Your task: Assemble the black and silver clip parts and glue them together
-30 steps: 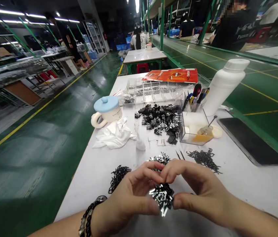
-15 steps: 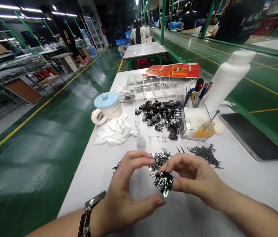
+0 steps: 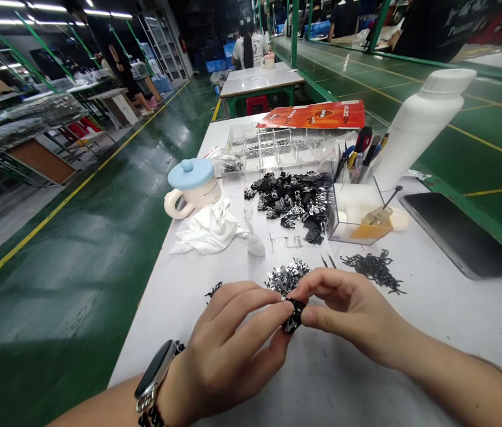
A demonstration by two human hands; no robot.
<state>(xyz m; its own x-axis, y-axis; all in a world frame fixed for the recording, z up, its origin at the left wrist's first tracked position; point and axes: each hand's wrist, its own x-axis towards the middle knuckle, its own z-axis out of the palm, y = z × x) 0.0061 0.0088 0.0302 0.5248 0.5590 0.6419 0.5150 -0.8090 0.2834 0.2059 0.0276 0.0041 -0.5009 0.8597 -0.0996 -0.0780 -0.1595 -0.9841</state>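
Between my two hands is a small black part with shiny metal pieces [image 3: 294, 315]. My right hand [image 3: 349, 311] pinches its right side between thumb and fingers. From the left, my left hand [image 3: 242, 338] closes on it with the fingertips, its thumb mostly hidden behind the hand. Just beyond my fingertips lies a pile of small silver metal pieces [image 3: 287, 276]. To the right of that, a heap of thin black hooked pieces [image 3: 375, 268] rests on the white table, with tweezer tips [image 3: 327, 261] beside it. A few black bits [image 3: 213, 290] lie left of my left hand.
Farther back is a heap of black parts [image 3: 293, 198] before a clear compartment box [image 3: 269, 155]. A blue-lidded mug [image 3: 193, 188], white cloth [image 3: 210, 231] and small white bottle [image 3: 255, 243] stand left. Right are a clear holder [image 3: 355, 231], white bottle [image 3: 426, 124] and phone [image 3: 462, 231].
My left hand has turned over and moved in, its fingers closing on the black part that only my right hand held before. The view has shifted slightly.
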